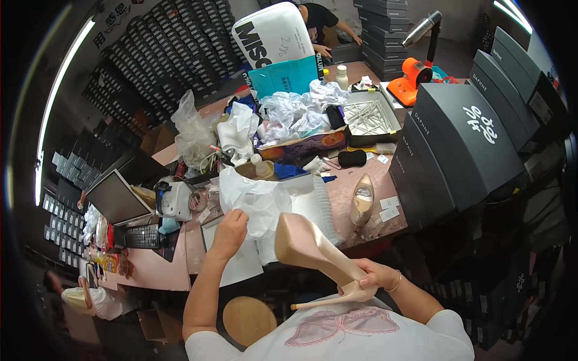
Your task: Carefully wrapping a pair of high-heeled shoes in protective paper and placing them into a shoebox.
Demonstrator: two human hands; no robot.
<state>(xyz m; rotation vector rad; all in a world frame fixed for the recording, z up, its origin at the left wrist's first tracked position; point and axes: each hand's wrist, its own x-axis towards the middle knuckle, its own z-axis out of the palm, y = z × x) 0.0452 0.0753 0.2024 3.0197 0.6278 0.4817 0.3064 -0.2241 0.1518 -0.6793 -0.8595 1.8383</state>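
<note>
- Our right hand is clasped around the heel end of a glossy beige platform high-heeled shoe, held sole-up over our lap, below the table edge, its thin heel pointing left.
- Our left hand pinches a sheet of crumpled white tissue paper that lies on the pink worktable, fingers closed on the paper's edge.
- The matching beige high-heeled shoe stands on the table to the right of the tissue, well apart from the held one.
- Beyond it we see a small black pad, an open box of white plastic inserts, and a heap of white bags and wrapping.
- Large black shoe boxes stack at the table's right end; an orange machine sits behind them.
- To the left are a dark monitor and a black keyboard.
- Walls of stacked black boxes line the room, another person works at the far end, and a round wooden stool stands beneath us.
</note>
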